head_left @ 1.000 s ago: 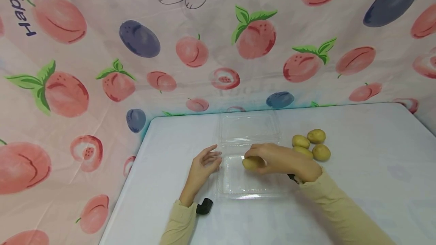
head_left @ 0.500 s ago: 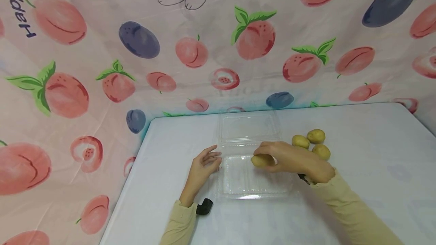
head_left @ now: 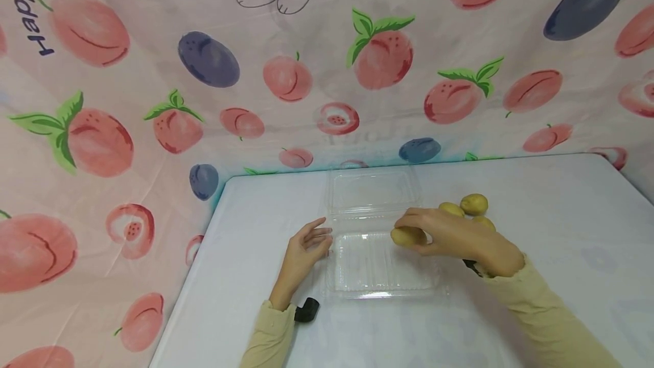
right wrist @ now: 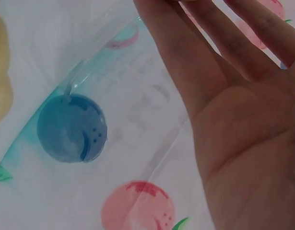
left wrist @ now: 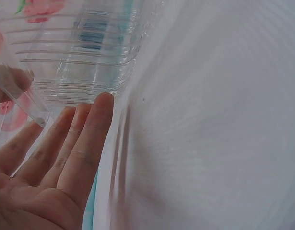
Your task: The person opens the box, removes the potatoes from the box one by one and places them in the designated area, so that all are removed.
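Note:
A yellowish potato (head_left: 407, 237) is held in the fingers of my right hand (head_left: 455, 237), over the right half of a clear plastic container (head_left: 357, 266). The container's lid (head_left: 374, 191) is folded back flat behind it. Beside the container's left wall rests my left hand (head_left: 298, 257). In the left wrist view its long fingers (left wrist: 80, 153) are nearly straight, with their tips at the ribbed wall (left wrist: 89, 52). In the right wrist view the right palm (right wrist: 253, 129) shows, but the held potato is out of sight.
Several more potatoes (head_left: 474, 204) lie in a group behind and right of my right hand, which partly covers them. A white-covered table (head_left: 557, 254) spreads under everything. A fruit-print cloth (head_left: 337, 61) stands behind its back edge.
My right hand has moved to the right with the potato, from mid-container toward its right side, covering more of the potato group. The left hand has stayed in place.

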